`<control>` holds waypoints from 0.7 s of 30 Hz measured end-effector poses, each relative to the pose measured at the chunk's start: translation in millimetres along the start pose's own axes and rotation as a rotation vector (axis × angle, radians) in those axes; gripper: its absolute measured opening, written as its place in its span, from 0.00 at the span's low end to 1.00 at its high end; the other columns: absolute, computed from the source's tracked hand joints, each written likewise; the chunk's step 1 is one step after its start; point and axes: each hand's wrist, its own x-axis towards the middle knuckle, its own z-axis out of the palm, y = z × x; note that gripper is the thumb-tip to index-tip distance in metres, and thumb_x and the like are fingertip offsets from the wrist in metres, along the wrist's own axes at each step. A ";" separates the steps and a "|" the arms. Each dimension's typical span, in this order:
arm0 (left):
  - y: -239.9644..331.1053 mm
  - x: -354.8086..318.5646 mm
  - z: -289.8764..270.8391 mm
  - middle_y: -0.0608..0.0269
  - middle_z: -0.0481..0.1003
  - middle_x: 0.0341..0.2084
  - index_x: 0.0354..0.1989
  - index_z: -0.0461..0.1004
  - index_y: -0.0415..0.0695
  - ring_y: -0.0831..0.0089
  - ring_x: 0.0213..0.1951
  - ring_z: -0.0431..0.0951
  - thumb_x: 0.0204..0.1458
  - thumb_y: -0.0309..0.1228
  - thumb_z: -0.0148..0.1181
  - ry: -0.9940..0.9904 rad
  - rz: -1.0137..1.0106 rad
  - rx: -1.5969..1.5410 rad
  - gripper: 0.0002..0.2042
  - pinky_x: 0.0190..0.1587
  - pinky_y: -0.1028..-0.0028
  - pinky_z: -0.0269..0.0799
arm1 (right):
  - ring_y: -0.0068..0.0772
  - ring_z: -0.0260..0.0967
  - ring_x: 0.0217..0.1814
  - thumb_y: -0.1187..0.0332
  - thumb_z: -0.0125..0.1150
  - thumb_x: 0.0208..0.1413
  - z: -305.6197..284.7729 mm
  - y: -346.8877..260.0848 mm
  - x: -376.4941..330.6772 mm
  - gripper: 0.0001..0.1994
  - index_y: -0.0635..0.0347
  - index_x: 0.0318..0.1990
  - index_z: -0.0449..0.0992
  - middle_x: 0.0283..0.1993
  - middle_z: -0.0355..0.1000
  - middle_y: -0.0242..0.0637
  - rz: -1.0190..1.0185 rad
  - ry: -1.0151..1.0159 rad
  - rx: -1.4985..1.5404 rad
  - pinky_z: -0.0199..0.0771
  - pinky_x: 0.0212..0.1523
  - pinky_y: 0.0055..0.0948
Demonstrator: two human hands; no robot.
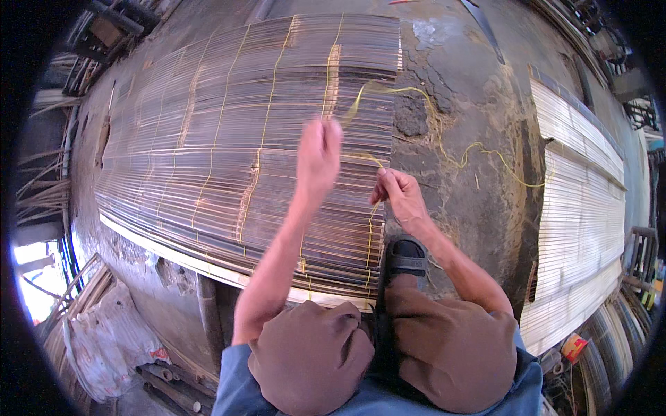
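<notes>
A wide mat of thin dark and pale slats (305, 90), tied in rows with yellow cord, lies flat on the ground ahead of me. My left hand (320, 154) is closed above the mat and smeared by motion, with a loop of loose yellow cord (418, 90) running from its fingers. Beside the mat's right edge, my right hand (402, 195) pinches the cord between thumb and fingers. A short stretch of cord passes from there over the slats toward my left hand. The right fingertips are partly hidden.
A second, paler slatted mat (579, 208) lies at the right, with the loose cord reaching its edge. My sandalled foot (406, 258) stands next to the near mat. A whitish plastic sack (111, 340) and bundled strips (52, 173) are at the left.
</notes>
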 end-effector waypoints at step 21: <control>-38.7 -114.0 23.2 0.58 0.78 0.28 0.32 0.80 0.41 0.54 0.32 0.76 0.52 0.27 0.63 -0.344 0.179 0.179 0.03 0.40 0.60 0.71 | 0.14 0.50 0.19 0.65 0.53 0.64 56.3 -48.0 37.3 0.18 0.51 0.20 0.61 0.19 0.54 0.18 0.136 -0.087 -0.227 0.49 0.19 0.25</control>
